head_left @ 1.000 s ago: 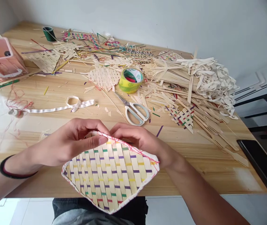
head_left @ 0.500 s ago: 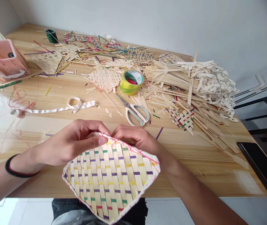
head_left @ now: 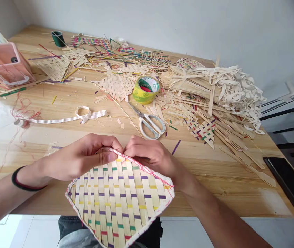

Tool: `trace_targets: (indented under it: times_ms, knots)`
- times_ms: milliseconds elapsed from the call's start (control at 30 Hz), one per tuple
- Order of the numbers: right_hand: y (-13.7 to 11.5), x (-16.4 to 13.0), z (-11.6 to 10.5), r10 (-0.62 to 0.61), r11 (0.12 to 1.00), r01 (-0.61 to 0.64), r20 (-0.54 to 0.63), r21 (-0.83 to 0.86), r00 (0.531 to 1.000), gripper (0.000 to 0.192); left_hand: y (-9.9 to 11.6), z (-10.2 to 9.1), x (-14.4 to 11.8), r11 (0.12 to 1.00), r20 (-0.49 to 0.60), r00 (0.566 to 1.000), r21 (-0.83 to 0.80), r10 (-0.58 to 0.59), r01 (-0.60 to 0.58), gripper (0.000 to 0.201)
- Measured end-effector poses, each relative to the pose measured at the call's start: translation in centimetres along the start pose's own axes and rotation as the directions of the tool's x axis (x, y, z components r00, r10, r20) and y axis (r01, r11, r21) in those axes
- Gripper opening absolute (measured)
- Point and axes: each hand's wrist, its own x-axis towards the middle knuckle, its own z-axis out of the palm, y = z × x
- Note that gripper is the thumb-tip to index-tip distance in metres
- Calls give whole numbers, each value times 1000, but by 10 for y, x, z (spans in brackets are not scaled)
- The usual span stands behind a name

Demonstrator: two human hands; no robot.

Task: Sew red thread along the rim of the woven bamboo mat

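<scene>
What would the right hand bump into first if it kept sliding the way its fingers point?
Its fingers point left, so the right hand would almost at once meet the left hand pinching the woven mat; depth is hard to judge.

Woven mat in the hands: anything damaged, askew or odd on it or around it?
The woven mat looks intact, pinched at its top corner by the left hand and right hand. Odd is the clutter: offcuts and strips scattered over the table, and red thread tangled by the white ribbon.
</scene>
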Motion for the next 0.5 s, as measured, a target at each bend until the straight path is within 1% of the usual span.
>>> trace_targets:
  times_ms: [133,233,367,433,500]
  knots:
    - [-3,2,1,13,1000,-13,-15,-19,1000,22,-1,1,0,999,-8,1000,-40,-17,17,22]
    - [-4,2,0,64,998,-64,-22,5,998,22,-1,1,-2,998,-25,999,-49,-47,45,23]
    - [-5,1,-5,151,988,-151,-47,8,987,18,1,0,-3,997,-46,996,7,-81,82,24]
    - [-7,2,-9,156,988,-157,-69,-1,985,15,3,0,-3,994,-48,994,43,-97,99,25]
    - [-9,2,-11,134,991,-135,-76,-9,988,13,4,1,-2,991,-42,994,78,-101,104,26]
